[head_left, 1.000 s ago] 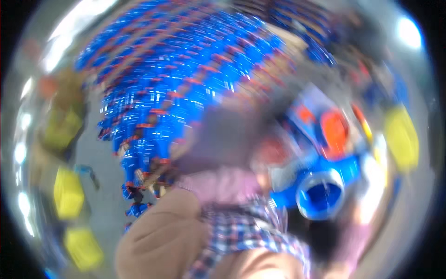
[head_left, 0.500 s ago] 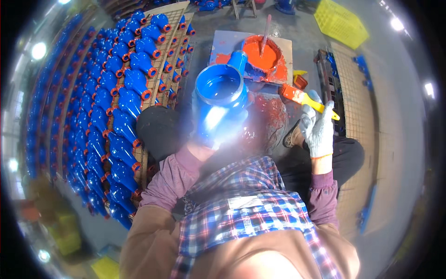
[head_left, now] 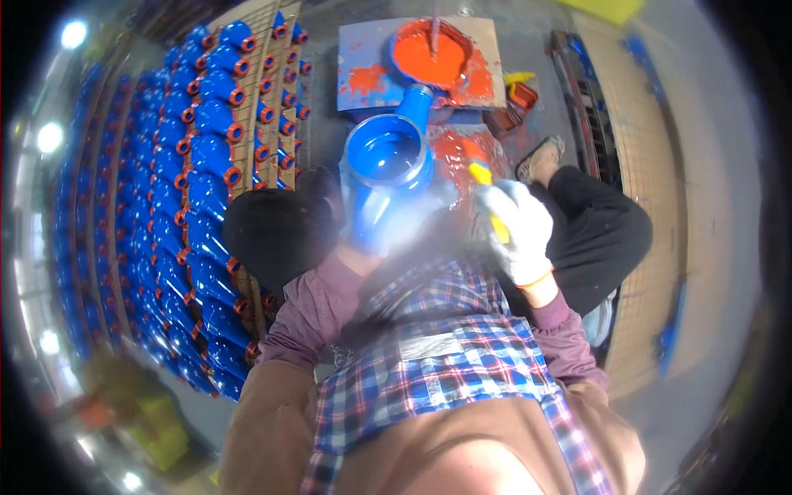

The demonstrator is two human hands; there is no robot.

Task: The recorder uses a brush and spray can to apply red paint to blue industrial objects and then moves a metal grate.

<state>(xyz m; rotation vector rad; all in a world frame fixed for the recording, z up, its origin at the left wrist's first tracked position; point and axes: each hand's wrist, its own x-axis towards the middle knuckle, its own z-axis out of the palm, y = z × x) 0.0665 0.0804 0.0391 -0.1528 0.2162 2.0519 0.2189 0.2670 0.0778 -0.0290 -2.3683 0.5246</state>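
- On the far left we saw rows of blue-painted metal pipe fittings with orange rims (head_left: 194, 198), packed close together across the floor.
- Just right of them we held a large blue cast pipe fitting with a wide round mouth (head_left: 386, 161) up in front of our chest; its narrow neck pointed toward the orange paint beyond.
- We judged this fitting heavy and rigid, likely slick wherever the blue coat was wet, so the safest hold would be low on the body, clear of the fresh surfaces.
- Our left hand (head_left: 363, 247) was hidden under the fitting and blurred; we could not tell how far it was closed, though it seemed to bear the weight.
- Beyond it lay a round basin of orange paint (head_left: 433, 54) on a paint-spattered cardboard sheet (head_left: 363, 78).
- Our right hand (head_left: 518, 231), in a white work glove, was curled tight around a yellow-handled paintbrush (head_left: 487, 194), held just beside the fitting's rim.
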